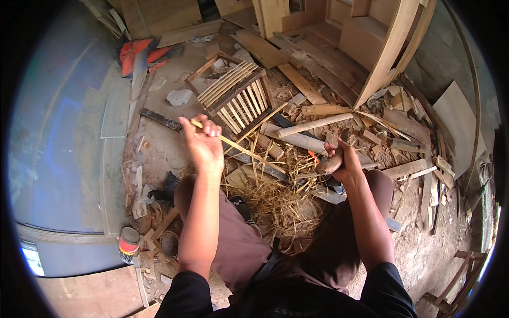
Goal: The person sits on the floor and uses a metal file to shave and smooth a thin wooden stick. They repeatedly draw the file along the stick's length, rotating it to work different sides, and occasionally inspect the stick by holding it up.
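My left hand (203, 146) is raised in front of me, its fingers closed round the upper end of a thin yellowish strip of wood or cane (245, 150). The strip slants down to the right, over the heap of shavings. Farther right, my right hand (345, 161) is closed round a tool with a rounded wooden handle (328, 166). A short dark part of the tool, perhaps a blade, sticks up past the fingers. Between and below my hands lies a tangled heap of straw-coloured shavings (283, 204), between my knees.
A slatted wooden frame (253, 102) lies tilted ahead. Wood offcuts and a round pole (315, 125) litter the floor to the right. A plywood cabinet (387, 53) stands at the far right. A red-labelled can (129, 242) is at left, beside a large grey-blue panel (69, 138).
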The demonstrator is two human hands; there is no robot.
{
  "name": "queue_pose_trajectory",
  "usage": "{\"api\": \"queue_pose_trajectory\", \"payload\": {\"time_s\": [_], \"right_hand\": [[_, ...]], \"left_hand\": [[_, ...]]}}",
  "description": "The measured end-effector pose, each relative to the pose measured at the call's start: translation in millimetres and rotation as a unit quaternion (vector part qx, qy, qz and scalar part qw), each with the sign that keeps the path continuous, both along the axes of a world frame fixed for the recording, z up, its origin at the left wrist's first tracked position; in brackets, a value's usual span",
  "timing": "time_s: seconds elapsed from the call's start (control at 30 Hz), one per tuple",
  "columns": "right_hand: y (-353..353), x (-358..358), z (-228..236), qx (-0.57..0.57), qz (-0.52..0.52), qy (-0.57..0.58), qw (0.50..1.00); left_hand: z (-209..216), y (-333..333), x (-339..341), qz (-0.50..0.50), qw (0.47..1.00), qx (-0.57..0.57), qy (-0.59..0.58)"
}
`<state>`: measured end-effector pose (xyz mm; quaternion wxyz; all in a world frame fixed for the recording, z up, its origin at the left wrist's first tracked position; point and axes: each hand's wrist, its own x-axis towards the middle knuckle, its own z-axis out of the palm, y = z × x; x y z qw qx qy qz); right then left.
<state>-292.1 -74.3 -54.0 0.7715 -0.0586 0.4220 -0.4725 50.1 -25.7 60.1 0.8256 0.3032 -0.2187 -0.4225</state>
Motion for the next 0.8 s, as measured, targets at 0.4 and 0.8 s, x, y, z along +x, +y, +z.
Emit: {"api": "queue_pose_trajectory", "payload": {"time_s": [0.4, 0.8], "right_hand": [[5.5, 15.5, 16.7, -0.001, 0.026, -0.009, 1.0], [4.9, 10.9, 21.0, 0.003, 0.002, -0.007, 1.0]], "left_hand": [[-42.6, -8.8, -50.6, -0.057, 0.997, 0.036, -0.025], [-44.4, -3.7, -51.3, -0.06, 0.992, 0.018, -0.109]]}}
